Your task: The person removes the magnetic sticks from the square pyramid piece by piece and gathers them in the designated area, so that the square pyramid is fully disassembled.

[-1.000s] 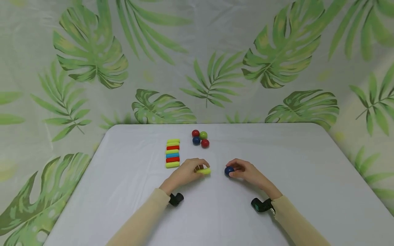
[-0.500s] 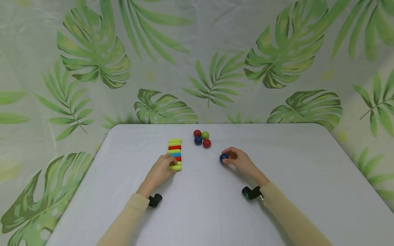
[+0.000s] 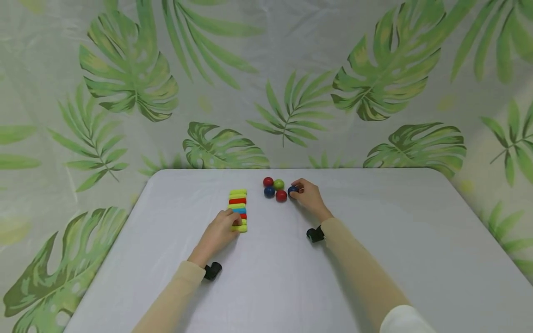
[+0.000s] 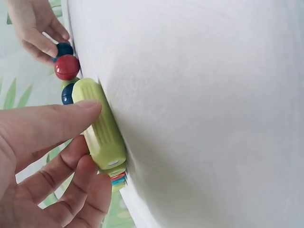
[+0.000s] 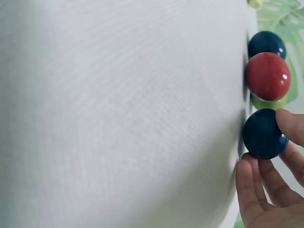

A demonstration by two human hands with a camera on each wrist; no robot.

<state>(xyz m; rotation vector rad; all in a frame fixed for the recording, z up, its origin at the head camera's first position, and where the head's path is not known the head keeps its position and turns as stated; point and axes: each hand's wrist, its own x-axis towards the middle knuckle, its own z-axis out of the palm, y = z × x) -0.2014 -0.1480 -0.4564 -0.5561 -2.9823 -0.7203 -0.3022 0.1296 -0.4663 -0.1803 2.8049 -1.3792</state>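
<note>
My left hand (image 3: 217, 230) grips a yellow-green ridged bar (image 4: 99, 128) between thumb and fingers, at the near end of a row of bars. In that row lie yellow-green, red (image 3: 238, 201) and blue (image 3: 239, 210) bars side by side; the hand covers part of the near ones. My right hand (image 3: 310, 198) pinches a dark blue ball (image 5: 264, 134) between thumb and fingertips, just right of a ball cluster. That cluster has a near red ball (image 3: 281, 196), a far red ball (image 3: 268, 181), a green ball (image 3: 279, 184) and another dark blue ball (image 3: 269, 192).
A white-covered table (image 3: 266, 277) bears everything, its far edge just behind the balls. Behind it hangs a leaf-patterned cloth (image 3: 287, 111). A small black camera is strapped to each wrist.
The left hand has carried the yellow-green bar leftward to the near end of the row, then stayed there. The right hand has moved the blue ball away and left, to the cluster.
</note>
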